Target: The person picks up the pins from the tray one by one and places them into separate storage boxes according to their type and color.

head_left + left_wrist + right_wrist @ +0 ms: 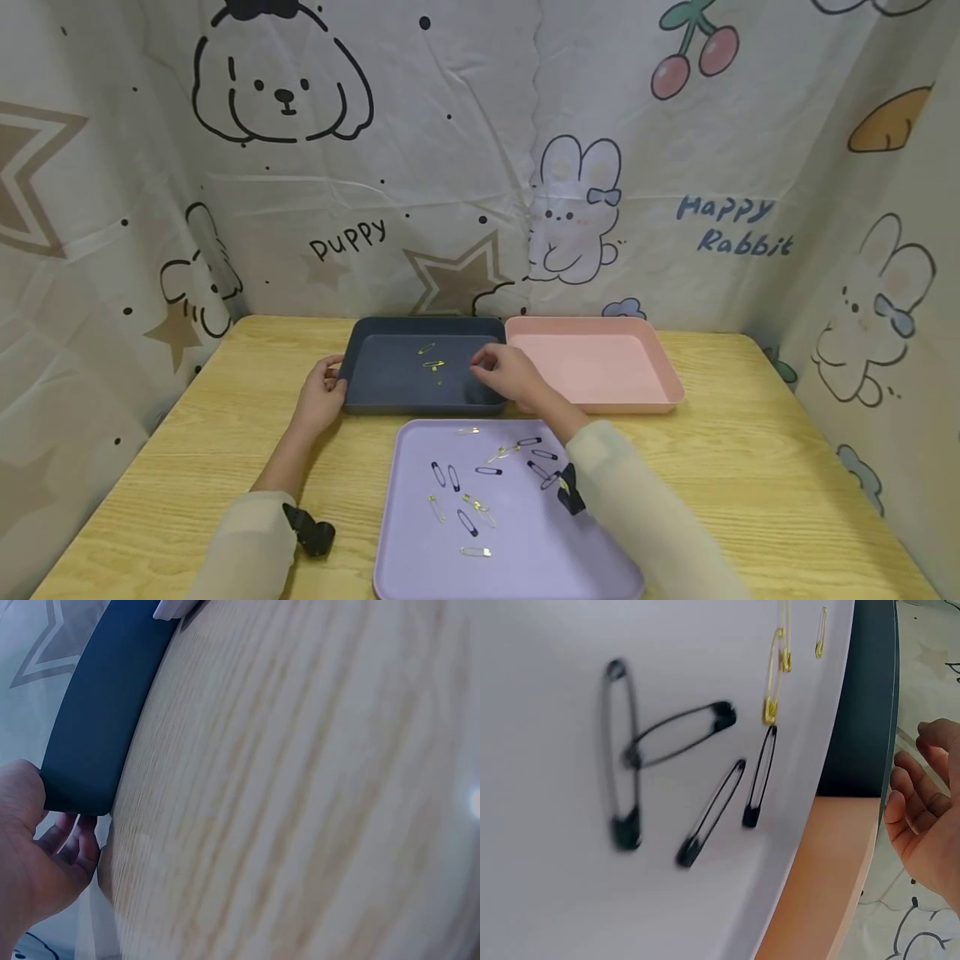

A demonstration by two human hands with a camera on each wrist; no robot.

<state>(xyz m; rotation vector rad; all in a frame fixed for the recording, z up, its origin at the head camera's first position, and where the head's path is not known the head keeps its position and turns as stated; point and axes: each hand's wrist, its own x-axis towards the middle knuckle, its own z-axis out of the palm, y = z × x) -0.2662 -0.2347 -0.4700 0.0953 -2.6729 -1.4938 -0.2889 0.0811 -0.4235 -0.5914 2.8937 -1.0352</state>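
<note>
My left hand holds the left end of the dark blue tray, its thumb at the rim and its fingers against the outer wall. In the left wrist view, those fingers bend beneath the tray's corner. Over the right part of this tray hovers my right hand, fingers loosely curled, with nothing visible between them in the right wrist view. Several gold safety pins lie inside the dark tray. The lilac tray in front carries black safety pins and gold safety pins, scattered about.
A pink tray stands right beside the dark one, under my right wrist. All the trays are on a light wooden table. Behind hangs a printed curtain. A black wrist camera sits on my left sleeve.
</note>
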